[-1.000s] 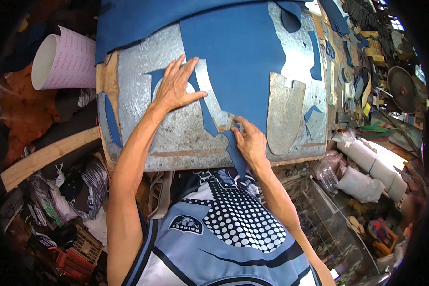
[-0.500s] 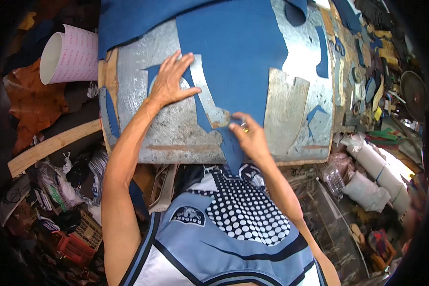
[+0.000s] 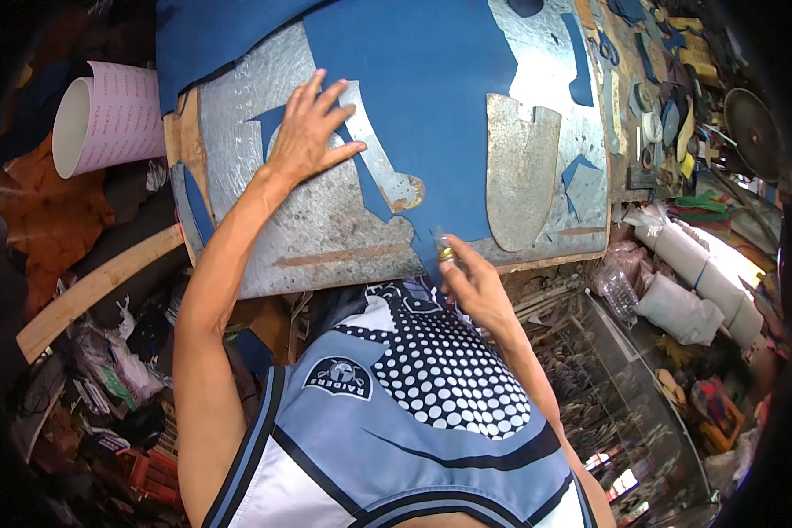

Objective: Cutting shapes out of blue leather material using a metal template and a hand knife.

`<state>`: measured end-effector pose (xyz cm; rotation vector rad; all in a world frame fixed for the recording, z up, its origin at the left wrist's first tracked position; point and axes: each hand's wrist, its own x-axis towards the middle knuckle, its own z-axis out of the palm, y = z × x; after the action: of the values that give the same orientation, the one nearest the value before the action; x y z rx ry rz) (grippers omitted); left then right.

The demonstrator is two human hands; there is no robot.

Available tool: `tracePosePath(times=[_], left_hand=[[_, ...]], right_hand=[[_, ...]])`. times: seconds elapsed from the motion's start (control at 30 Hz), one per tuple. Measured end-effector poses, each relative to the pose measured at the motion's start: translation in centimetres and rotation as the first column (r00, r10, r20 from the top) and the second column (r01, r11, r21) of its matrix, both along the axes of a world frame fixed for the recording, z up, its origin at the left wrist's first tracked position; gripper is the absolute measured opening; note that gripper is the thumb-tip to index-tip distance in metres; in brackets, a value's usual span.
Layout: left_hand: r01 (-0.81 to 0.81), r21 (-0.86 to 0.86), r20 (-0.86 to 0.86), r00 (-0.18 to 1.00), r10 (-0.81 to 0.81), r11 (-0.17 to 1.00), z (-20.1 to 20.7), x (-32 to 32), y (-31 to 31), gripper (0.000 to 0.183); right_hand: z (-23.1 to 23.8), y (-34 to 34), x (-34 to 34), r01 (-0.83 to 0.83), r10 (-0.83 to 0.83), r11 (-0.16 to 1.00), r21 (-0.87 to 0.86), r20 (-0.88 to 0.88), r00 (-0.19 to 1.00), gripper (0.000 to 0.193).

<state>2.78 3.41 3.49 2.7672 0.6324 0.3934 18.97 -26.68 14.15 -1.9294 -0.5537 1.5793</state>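
A blue sheet of leather-like material (image 3: 431,88) lies over a worn metal-topped workbench (image 3: 312,251). On the sheet rests a narrow grey metal template (image 3: 370,145) with a broader, rust-marked lower end. My left hand (image 3: 310,132) is spread open, its fingertips at the template's upper part and its palm over the bench top. Between the fingers of my right hand (image 3: 477,286) is a small craft knife (image 3: 446,251) with a brass-coloured collar. Its blurred tip points up over the sheet's lower part, just below and apart from the template's rusty end.
A larger rounded metal template (image 3: 521,176) lies on the right. Scissors (image 3: 605,50), tape rolls (image 3: 651,128) and scraps line the far right side. A pink-and-white roll (image 3: 110,119) stands at the left. Wrapped white rolls (image 3: 678,308) lie beyond the bench's right corner.
My right hand and the knife have moved down, away from the template's lower end. My left hand stays spread at the template. The whole view has shifted slightly.
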Motion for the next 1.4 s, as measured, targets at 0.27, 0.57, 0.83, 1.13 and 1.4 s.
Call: tracePosePath(times=[0.27,0.57,0.83,1.13,1.4], left_hand=[[0.007,-0.566,-0.602,0.680,-0.418,0.825,7.0,8.6,6.8,0.083],[-0.159,-0.717,-0.658,0.474,-0.585,0.678,7.4,14.9,8.9,0.122],[-0.085,-0.672,-0.670,0.494,-0.554,0.736,6.1,14.5,7.8,0.124],[-0.086,-0.678,-0.664,0.498,-0.558,0.730,5.8,14.5,7.7,0.126],[-0.073,-0.677,-0.665,0.487,-0.566,0.733,8.1,12.7,7.2,0.124]], right_hand=[[-2.9,13.3,-3.3,-0.466,0.136,0.832,0.301,0.704,0.697,0.033],[-8.1,22.5,-4.3,-0.332,-0.086,0.867,0.371,0.768,0.634,0.029],[-7.3,23.7,-5.4,-0.272,-0.031,0.931,0.242,0.798,0.602,0.028],[-7.7,23.9,-5.7,-0.268,-0.060,0.930,0.250,0.825,0.562,0.030],[-7.4,24.2,-6.0,-0.340,0.073,0.934,0.111,0.872,0.484,0.027]])
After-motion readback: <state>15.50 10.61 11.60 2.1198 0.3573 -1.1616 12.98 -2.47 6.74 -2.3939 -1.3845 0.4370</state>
